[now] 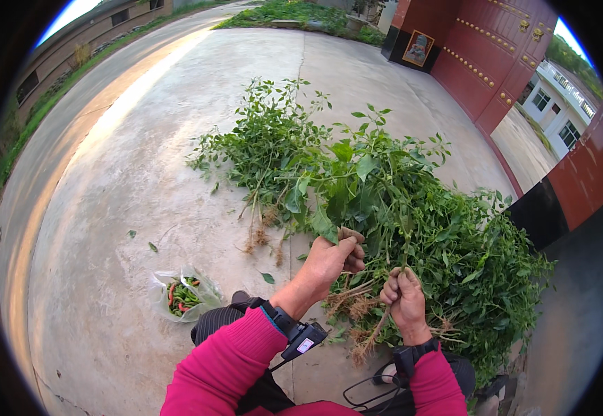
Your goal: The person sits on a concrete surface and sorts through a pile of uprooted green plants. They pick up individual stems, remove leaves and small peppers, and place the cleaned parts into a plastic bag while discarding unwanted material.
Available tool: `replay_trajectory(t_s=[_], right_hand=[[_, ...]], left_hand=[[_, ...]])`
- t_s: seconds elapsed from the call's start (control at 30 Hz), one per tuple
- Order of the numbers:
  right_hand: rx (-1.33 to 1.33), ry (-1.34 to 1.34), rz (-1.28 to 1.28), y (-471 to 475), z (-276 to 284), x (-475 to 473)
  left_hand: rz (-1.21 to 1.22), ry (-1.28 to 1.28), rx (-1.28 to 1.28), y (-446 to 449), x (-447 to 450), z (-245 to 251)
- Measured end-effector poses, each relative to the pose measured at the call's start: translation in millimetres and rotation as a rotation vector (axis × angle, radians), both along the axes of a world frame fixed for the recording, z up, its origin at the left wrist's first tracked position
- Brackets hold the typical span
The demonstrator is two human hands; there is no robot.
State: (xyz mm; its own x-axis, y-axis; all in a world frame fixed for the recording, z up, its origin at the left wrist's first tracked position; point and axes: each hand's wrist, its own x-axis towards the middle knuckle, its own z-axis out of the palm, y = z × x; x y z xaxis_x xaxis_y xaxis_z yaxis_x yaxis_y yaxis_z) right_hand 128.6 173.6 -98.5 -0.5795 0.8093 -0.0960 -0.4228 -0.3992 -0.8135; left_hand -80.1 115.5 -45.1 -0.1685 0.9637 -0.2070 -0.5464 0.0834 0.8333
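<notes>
My right hand [405,296] is closed round the lower stem of an uprooted pepper plant [407,244]. Its brown roots hang below the fist and its leafy branches spread out above. My left hand [338,260] is to the left of that stem, fingers curled at the tip of a large green leaf [324,224]; whether it pinches the leaf is unclear. A big heap of pulled pepper plants [478,260] lies to the right, and a smaller bunch [265,140] with bare roots lies farther off. At the left, a clear plastic bag [205,291] stands open with green and red peppers [183,296] in it.
Pale concrete ground [119,218] extends around me, with a few loose leaves [267,278] on it. A black cable [372,395] loops near my shoe. A red studded gate [489,57] and its red and black pillar stand at the upper right. Low greenery [291,13] grows at the far edge.
</notes>
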Motion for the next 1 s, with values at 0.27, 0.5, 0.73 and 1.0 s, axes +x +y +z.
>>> replay_trajectory(t_s=[0.27,0.5,0.73,1.0], right_hand=[[-0.049,-0.013,0.017,0,-1,-31],[0.039,-0.008,0.129,65,12,-164],[0.443,-0.859,0.080,166,34,-317],[0.068,-0.553,0.443,67,-59,-161]], left_hand=[[-0.089,-0.178,0.014,-15,6,8],[-0.028,-0.205,0.155,-30,-6,18],[0.075,-0.182,0.231,-24,-24,22],[0.050,-0.143,0.208,-32,-19,23]])
